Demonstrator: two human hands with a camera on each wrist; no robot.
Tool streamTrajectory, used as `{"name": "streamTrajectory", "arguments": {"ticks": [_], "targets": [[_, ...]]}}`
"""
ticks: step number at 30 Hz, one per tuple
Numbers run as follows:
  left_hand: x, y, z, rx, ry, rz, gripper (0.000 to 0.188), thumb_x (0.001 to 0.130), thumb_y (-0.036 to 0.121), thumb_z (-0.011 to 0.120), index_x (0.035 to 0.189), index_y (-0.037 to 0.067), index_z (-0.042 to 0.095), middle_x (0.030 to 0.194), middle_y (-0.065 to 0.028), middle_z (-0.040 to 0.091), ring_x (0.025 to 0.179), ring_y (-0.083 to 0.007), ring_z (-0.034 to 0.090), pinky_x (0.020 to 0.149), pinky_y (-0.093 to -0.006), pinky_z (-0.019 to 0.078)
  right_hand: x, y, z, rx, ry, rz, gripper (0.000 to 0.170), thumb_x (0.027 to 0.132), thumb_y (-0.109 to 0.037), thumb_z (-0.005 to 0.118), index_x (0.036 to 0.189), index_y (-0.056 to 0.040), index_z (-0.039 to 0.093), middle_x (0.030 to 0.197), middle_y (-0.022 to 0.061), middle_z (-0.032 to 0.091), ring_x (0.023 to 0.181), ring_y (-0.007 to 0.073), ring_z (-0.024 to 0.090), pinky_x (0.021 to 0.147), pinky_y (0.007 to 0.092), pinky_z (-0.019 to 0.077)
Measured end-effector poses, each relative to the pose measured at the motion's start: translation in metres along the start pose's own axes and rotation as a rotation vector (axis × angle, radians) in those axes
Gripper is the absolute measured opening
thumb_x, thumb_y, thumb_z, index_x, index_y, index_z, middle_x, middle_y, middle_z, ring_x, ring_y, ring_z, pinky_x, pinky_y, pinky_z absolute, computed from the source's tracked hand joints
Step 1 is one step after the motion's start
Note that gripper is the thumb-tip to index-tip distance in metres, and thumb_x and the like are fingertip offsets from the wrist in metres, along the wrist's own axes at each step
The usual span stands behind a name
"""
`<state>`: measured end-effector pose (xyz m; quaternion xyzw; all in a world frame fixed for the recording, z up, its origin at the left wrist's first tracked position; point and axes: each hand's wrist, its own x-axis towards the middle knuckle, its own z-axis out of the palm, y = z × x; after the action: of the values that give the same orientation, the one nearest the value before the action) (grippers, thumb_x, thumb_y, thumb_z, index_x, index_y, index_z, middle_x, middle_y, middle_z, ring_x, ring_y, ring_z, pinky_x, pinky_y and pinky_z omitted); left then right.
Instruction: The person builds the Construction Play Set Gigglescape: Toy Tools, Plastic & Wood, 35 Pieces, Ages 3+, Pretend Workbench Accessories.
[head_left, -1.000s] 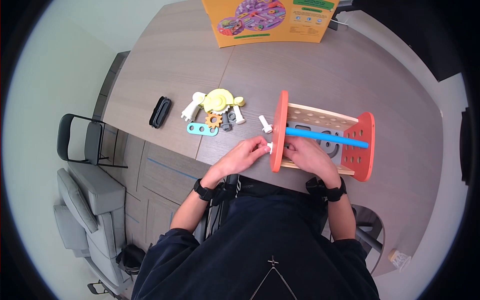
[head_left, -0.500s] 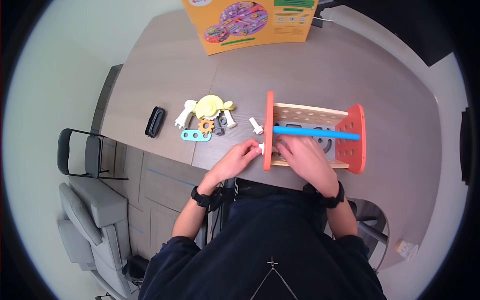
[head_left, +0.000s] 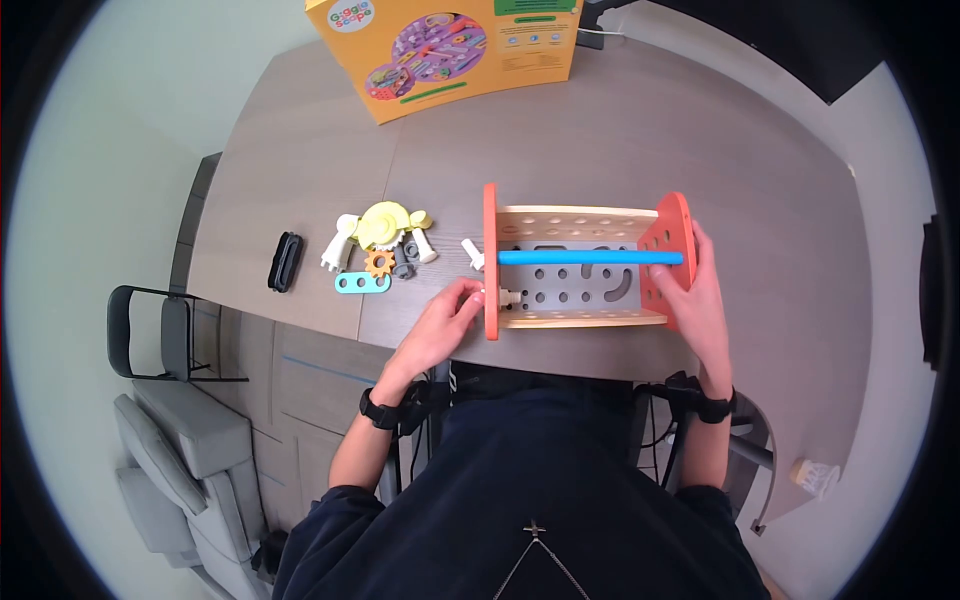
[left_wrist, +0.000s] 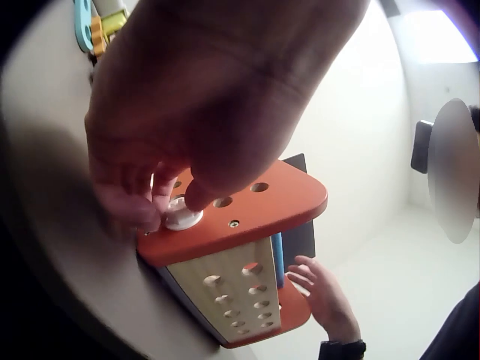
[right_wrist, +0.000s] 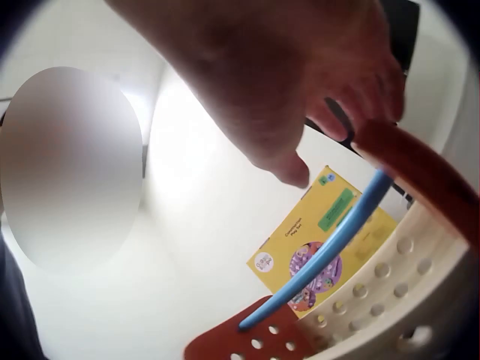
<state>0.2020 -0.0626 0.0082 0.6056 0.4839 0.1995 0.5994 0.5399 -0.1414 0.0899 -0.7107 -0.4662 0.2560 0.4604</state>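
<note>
A toy toolbox has red end panels point(head_left: 491, 230), pale wooden sides with holes point(head_left: 580, 220), a grey base and a blue bar handle point(head_left: 590, 258). My left hand point(head_left: 445, 318) is at its left end panel, thumb and fingers pinching the round head of a white bolt point(left_wrist: 184, 215) that sits against a hole. On the inner side of that panel the cream-coloured shank point(head_left: 510, 297) sticks out. My right hand point(head_left: 700, 300) is at the right end panel, thumb spread from the loosely extended fingers, which reach around the panel's outer side.
Left of the toolbox lies another white bolt point(head_left: 472, 253). Farther left are yellow toy parts point(head_left: 384, 225), an orange gear point(head_left: 379, 263), a teal strip with holes point(head_left: 362, 283) and grey pieces. A black case point(head_left: 286, 262) lies near the left edge; a yellow box point(head_left: 470, 60) stands at the back.
My right hand has left the inside of the toolbox and moved right to the far end panel. The left hand stays at the bolt head. The head view has shifted.
</note>
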Motion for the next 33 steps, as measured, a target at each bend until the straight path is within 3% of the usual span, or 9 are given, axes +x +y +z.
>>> {"name": "streamTrajectory", "arguments": {"ticks": [4, 13, 16, 19, 22, 25, 28, 31, 33], "targets": [[0.0, 0.01, -0.004, 0.013, 0.034, -0.026, 0.034, 0.115, 0.025, 0.052, 0.137, 0.001, 0.061, 0.111, -0.0076, 0.073, 0.097, -0.0139, 0.066, 0.091, -0.0328, 0.0543, 0.0, 0.018, -0.004, 0.261, -0.139, 0.096, 0.061, 0.103, -0.011, 0.066, 0.158, 0.0032, 0.042, 0.138, 0.0149, 0.066, 0.13, 0.0211, 0.062, 0.112, 0.0381, 0.0485], [-0.003, 0.034, -0.001, -0.062, 0.018, 0.066, 0.045, 0.118, 0.03, 0.043, 0.15, 0.0, 0.055, 0.133, -0.0146, 0.071, 0.127, -0.0229, 0.065, 0.112, -0.0371, 0.0468, -0.033, 0.035, 0.002, 0.34, -0.032, 0.017, 0.052, 0.106, -0.003, 0.056, 0.157, 0.0045, 0.045, 0.14, 0.0148, 0.066, 0.13, 0.0225, 0.062, 0.114, 0.0371, 0.0462], [-0.021, 0.055, 0.0, 0.079, -0.013, 0.044, 0.056, 0.12, 0.039, 0.033, 0.154, -0.002, 0.051, 0.143, -0.0184, 0.067, 0.138, -0.0288, 0.06, 0.119, -0.04, 0.0416, -0.054, 0.037, 0.007, 0.322, 0.055, 0.029, 0.053, 0.107, -0.008, 0.057, 0.158, 0.0038, 0.044, 0.146, 0.0154, 0.061, 0.134, 0.0232, 0.059, 0.116, 0.0373, 0.0437], [-0.029, 0.051, -0.004, 0.015, -0.056, -0.012, 0.062, 0.12, 0.043, 0.028, 0.155, -0.003, 0.051, 0.145, -0.0198, 0.066, 0.14, -0.03, 0.058, 0.123, -0.0402, 0.0373, -0.072, 0.052, 0.009, 0.396, 0.078, 0.024, 0.058, 0.107, -0.008, 0.059, 0.161, 0.0021, 0.039, 0.154, 0.0154, 0.053, 0.142, 0.0244, 0.052, 0.12, 0.0388, 0.04], [-0.035, 0.057, -0.002, -0.03, -0.102, -0.043, 0.067, 0.12, 0.045, 0.025, 0.161, -0.005, 0.042, 0.157, -0.0235, 0.055, 0.15, -0.032, 0.047, 0.129, -0.0424, 0.029, -0.09, 0.069, 0.009, 0.4, 0.069, -0.053, 0.061, 0.11, -0.019, 0.056, 0.163, 0.0003, 0.033, 0.16, 0.0149, 0.045, 0.149, 0.0244, 0.044, 0.123, 0.0416, 0.0361], [-0.041, 0.08, 0.009, 0.057, -0.14, 0.054, 0.07, 0.119, 0.044, 0.025, 0.168, -0.006, 0.025, 0.173, -0.0247, 0.03, 0.162, -0.0361, 0.025, 0.132, -0.0462, 0.0198, -0.094, 0.082, 0.001, 0.804, 0.015, -0.1, 0.063, 0.114, -0.037, 0.046, 0.164, -0.0016, 0.03, 0.162, 0.0145, 0.042, 0.151, 0.0253, 0.042, 0.124, 0.0434, 0.0345], [-0.044, 0.101, 0.022, 0.228, -0.199, 0.279, 0.083, 0.116, 0.052, 0.031, 0.171, -0.004, 0.003, 0.179, -0.026, 0.003, 0.166, -0.0414, 0.002, 0.133, -0.0515, 0.0098, -0.095, 0.084, -0.018, 0.892, 0.027, -0.016, 0.069, 0.116, -0.052, 0.032, 0.163, -0.0018, 0.029, 0.162, 0.0146, 0.042, 0.152, 0.0276, 0.041, 0.126, 0.0447, 0.0313], [-0.047, 0.114, 0.027, 0.229, -0.203, 0.484, 0.098, 0.111, 0.062, 0.038, 0.171, -0.002, -0.007, 0.178, -0.0291, -0.009, 0.166, -0.0449, -0.008, 0.133, -0.0534, 0.0031, -0.091, 0.076, -0.03, 1.029, 0.137, -0.108, 0.076, 0.115, -0.059, 0.028, 0.163, -0.0001, 0.031, 0.165, 0.0149, 0.041, 0.155, 0.0299, 0.039, 0.128, 0.0464, 0.0282], [-0.045, 0.112, 0.025, 0.196, -0.19, 0.586, 0.115, 0.103, 0.076, 0.044, 0.171, -0.001, -0.006, 0.177, -0.0317, -0.011, 0.166, -0.0464, -0.01, 0.132, -0.0579, -0.0001, -0.09, 0.075, -0.042, 1.316, 0.123, -0.045, 0.081, 0.114, -0.063, 0.027, 0.164, 0.0013, 0.032, 0.168, 0.0146, 0.04, 0.156, 0.0302, 0.037, 0.129, 0.0477, 0.027]]}}
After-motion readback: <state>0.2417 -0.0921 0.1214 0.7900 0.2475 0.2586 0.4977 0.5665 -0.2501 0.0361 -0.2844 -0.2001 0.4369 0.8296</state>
